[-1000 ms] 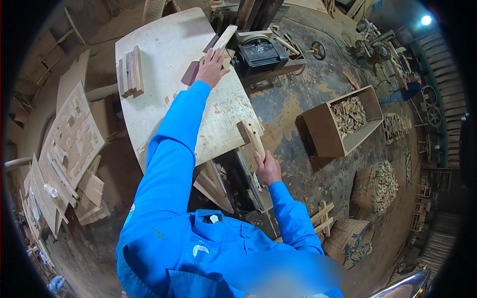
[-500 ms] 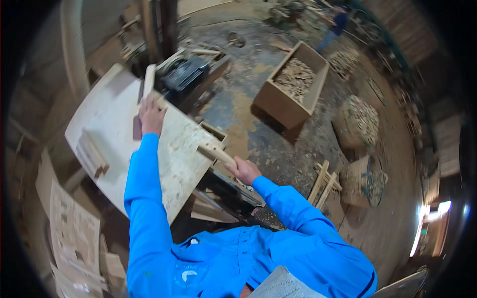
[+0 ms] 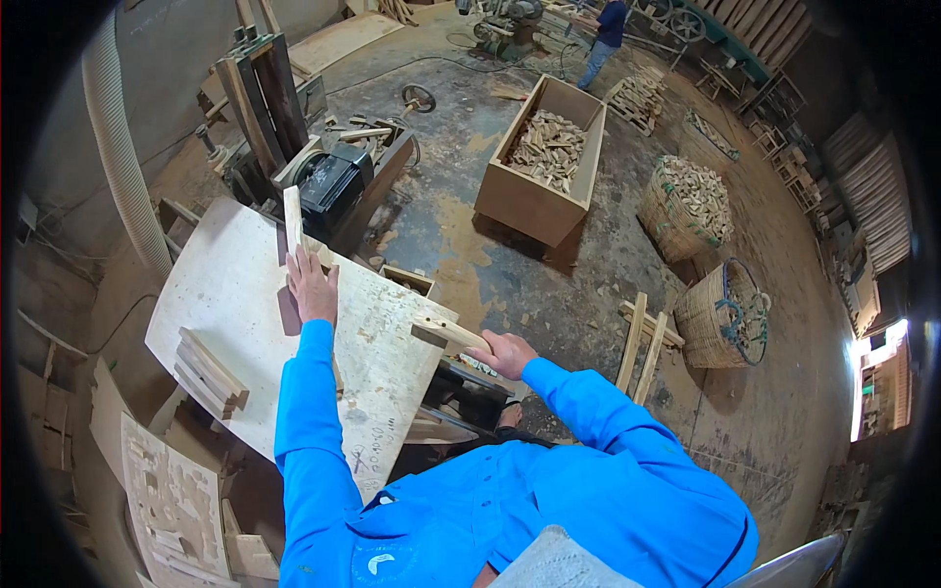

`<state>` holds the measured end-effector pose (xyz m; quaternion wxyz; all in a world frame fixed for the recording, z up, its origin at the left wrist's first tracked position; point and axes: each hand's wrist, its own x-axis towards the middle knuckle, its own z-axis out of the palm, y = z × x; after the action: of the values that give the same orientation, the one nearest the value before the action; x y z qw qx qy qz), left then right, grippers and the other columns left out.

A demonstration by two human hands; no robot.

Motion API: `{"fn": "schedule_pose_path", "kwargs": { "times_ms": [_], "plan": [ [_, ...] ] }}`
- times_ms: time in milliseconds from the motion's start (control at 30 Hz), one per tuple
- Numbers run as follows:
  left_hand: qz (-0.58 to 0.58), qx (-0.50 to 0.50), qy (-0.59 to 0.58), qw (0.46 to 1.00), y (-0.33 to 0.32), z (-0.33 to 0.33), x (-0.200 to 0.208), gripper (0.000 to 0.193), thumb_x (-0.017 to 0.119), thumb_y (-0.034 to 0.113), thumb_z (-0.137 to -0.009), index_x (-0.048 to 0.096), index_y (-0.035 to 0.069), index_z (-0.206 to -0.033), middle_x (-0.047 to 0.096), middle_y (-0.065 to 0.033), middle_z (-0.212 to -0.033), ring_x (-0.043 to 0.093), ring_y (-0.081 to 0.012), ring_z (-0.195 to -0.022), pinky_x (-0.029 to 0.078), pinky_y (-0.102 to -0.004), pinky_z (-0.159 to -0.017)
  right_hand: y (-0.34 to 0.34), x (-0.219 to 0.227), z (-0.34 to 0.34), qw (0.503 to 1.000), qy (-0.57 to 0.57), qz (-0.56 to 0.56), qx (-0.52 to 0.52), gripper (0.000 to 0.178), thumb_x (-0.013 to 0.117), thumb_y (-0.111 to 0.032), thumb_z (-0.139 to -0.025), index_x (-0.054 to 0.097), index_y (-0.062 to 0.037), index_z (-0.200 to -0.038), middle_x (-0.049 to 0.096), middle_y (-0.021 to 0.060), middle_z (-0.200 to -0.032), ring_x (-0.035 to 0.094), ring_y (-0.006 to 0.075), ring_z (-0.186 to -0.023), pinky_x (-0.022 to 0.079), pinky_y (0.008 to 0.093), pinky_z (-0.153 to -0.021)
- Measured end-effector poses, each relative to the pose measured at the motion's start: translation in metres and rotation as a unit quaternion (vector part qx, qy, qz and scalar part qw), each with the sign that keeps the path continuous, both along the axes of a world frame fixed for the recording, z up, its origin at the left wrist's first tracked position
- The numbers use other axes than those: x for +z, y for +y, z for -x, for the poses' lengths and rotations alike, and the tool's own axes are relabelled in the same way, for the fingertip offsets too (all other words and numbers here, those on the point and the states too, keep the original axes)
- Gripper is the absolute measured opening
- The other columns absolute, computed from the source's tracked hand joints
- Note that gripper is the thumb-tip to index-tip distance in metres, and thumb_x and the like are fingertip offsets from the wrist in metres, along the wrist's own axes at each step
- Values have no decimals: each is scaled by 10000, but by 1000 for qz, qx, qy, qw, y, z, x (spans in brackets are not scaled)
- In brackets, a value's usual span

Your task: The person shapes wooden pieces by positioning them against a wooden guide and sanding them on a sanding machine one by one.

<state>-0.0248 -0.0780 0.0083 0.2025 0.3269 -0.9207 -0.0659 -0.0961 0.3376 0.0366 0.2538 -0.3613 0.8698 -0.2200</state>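
Observation:
My right hand (image 3: 506, 355) is closed around the near end of a pale wooden piece (image 3: 448, 331), whose far end lies over the right edge of a white board tabletop (image 3: 368, 377). My left hand (image 3: 314, 291) rests farther up the board, its fingers extended against a small wooden block (image 3: 316, 251). Just beyond those fingers, an upright light wood strip (image 3: 293, 218) stands near a black motor (image 3: 334, 183). Several curved wooden pieces (image 3: 211, 370) lie side by side on the board's left part. What lies under my left palm is hidden.
A large wooden box (image 3: 534, 211) of wood offcuts stands on the floor ahead. To the right are woven baskets (image 3: 711, 328) and loose wooden slats (image 3: 644, 343). A ribbed hose (image 3: 120, 147) rises at the left. Another person (image 3: 606, 39) stands far back.
The whole view has shifted, bringing more of the far floor into sight. Both hands stay at about the same places on the board, the right still gripping the wooden piece.

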Motion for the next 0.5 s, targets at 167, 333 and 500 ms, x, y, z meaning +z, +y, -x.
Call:
{"fn": "schedule_pose_path", "kwargs": {
  "times_ms": [167,333,500],
  "plan": [
    [32,8,-23,999,30,-1,-2,636,625,487,-1008,566,41,-1458,324,-144,-1671,241,-400,-1565,249,-639,-1234,32,-7,-1,1000,11,-28,-2,601,513,-648,-1016,639,-64,-1077,705,266,-877,681,477,-882,499,581,-789],
    [76,16,-83,994,42,14,6,703,570,589,-1004,566,68,-1476,348,-151,-1664,225,-402,-1575,166,-733,-1218,57,-3,-2,1000,-1,-31,-1,598,521,-642,-1015,638,-66,-1125,706,268,-878,680,483,-876,504,586,-782],
    [29,5,-121,992,48,38,22,853,582,661,-969,423,104,-1595,299,-185,-1693,224,-415,-1579,171,-759,-1199,75,-12,-3,1000,6,0,0,594,533,-640,-1009,650,-71,-1133,721,257,-877,690,480,-865,518,585,-776]
  ]
}}
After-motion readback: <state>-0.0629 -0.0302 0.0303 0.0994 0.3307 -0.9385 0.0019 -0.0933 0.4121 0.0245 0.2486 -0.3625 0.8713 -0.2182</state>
